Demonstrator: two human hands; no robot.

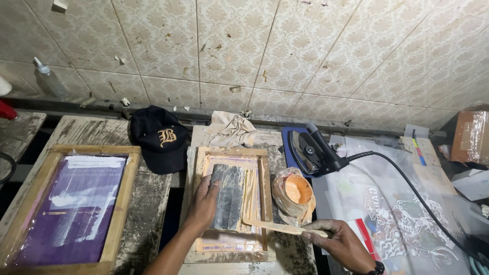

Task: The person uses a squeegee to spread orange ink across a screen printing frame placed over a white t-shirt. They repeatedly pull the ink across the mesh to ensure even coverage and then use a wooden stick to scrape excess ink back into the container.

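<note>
Left hand (204, 199) is pressed flat, fingers spread, on the small wooden screen frame (232, 202) sitting mid-tabletop, right at the edge of its dark mesh patch, while the right hand (340, 243) is clenched round a flat wooden stick (277, 227) whose far end rests on the frame's lower right corner. Just right of the frame there's a bag-wrapped tub of orange ink (296, 190), and behind that a black iron (311, 151) with its cord trailing off over clear printed film (392, 214). Further out: a bigger purple screen frame (71, 206) far left, a black cap (157, 137) and a crumpled rag (230, 129) along the tiled wall.
</note>
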